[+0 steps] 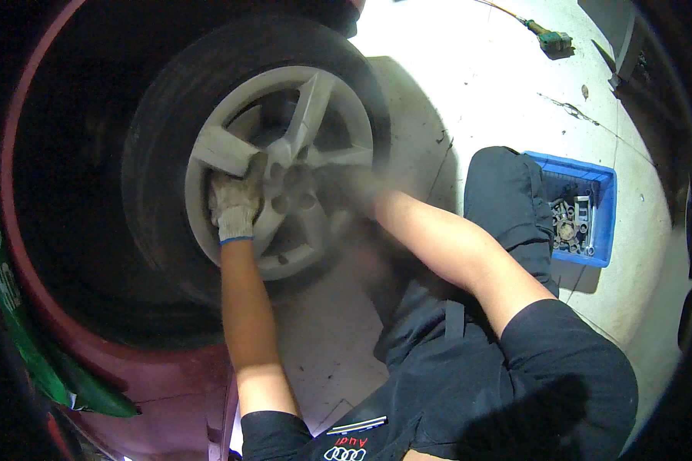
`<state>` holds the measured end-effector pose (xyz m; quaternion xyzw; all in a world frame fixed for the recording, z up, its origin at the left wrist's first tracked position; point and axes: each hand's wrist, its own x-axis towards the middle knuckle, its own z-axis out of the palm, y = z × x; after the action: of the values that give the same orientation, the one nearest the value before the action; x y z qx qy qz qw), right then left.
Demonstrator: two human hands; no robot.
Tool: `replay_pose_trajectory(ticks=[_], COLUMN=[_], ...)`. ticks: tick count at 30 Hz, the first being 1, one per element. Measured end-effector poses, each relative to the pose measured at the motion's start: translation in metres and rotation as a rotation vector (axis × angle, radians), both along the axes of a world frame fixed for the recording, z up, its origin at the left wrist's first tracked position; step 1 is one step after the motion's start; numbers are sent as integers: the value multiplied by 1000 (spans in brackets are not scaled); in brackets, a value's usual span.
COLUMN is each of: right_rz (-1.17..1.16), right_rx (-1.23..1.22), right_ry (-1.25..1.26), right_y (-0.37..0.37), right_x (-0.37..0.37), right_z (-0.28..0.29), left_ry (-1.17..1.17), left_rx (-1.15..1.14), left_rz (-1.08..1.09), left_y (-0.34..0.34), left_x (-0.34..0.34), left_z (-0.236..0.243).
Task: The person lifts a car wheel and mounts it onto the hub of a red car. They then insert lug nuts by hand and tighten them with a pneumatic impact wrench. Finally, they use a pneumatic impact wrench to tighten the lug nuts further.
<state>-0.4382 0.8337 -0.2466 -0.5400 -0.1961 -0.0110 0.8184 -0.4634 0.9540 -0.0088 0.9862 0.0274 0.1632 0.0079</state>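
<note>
A silver alloy wheel with a dark tyre stands upright inside the wheel arch of a dark red car. My left hand, in a whitish knit glove with a blue cuff edge, reaches into a gap between the spokes. It grips a spoke at the wheel's left side, its fingertips partly hidden. Across the wheel's right side, near the hub, my right hand is dark and smeared by motion. Its fingers cannot be made out, nor whether it holds anything.
A blue crate with metal sockets and fittings stands at the right beside my knee. Farther off, a green-and-black power tool lies on the pale floor. The red fender curves around the near left, with a green cover along it.
</note>
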Motion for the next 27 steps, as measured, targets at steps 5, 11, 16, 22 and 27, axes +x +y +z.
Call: replay_pose_trajectory(ticks=[5, 11, 16, 22, 27], right_rz=[261, 28, -566, -325, -198], right_rx=[-398, -124, -872, -1763, -1800], right_ry=[255, 497, 661, 757, 968], right_y=[-113, -352, -494, -544, -549], right_x=[-33, -97, -151, -193, -170], right_z=[31, 55, 4, -117, -192], left_ry=[59, 5, 32, 57, 51], left_rx=[99, 3, 52, 543, 26], left_rz=[177, -64, 43, -129, 118], left_y=[1, 25, 46, 77, 57], left_x=[1, 4, -19, -23, -25], left_z=[0, -12, -6, -10, -10])
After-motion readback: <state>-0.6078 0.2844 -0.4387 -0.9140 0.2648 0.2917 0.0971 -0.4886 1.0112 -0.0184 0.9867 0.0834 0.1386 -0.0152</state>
